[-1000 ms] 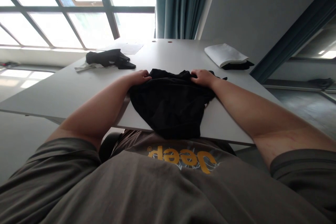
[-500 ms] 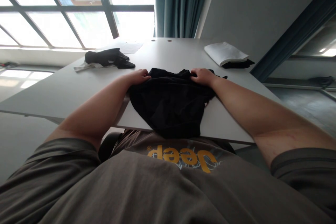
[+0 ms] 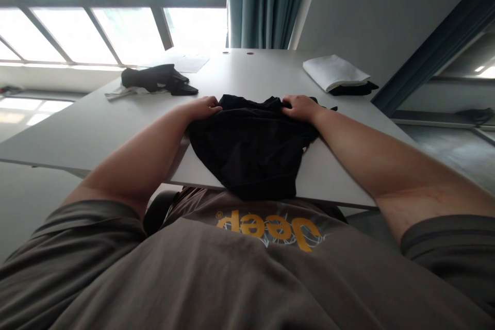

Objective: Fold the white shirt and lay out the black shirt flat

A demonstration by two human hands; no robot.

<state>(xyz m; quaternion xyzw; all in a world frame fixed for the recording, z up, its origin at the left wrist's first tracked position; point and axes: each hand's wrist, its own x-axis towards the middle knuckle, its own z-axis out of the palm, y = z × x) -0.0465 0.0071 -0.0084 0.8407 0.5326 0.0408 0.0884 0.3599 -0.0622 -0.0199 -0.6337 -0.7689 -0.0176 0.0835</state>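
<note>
Head: black cloth, seemingly creased

A white table carries a black garment spread to its near edge. Dark clothing over crumpled white fabric lies left, near paper; right, folded white cloth over black cloth

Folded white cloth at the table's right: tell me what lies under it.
Under the folded white cloth, a black cloth shows at its near edge; anything farther back is hidden.
</note>
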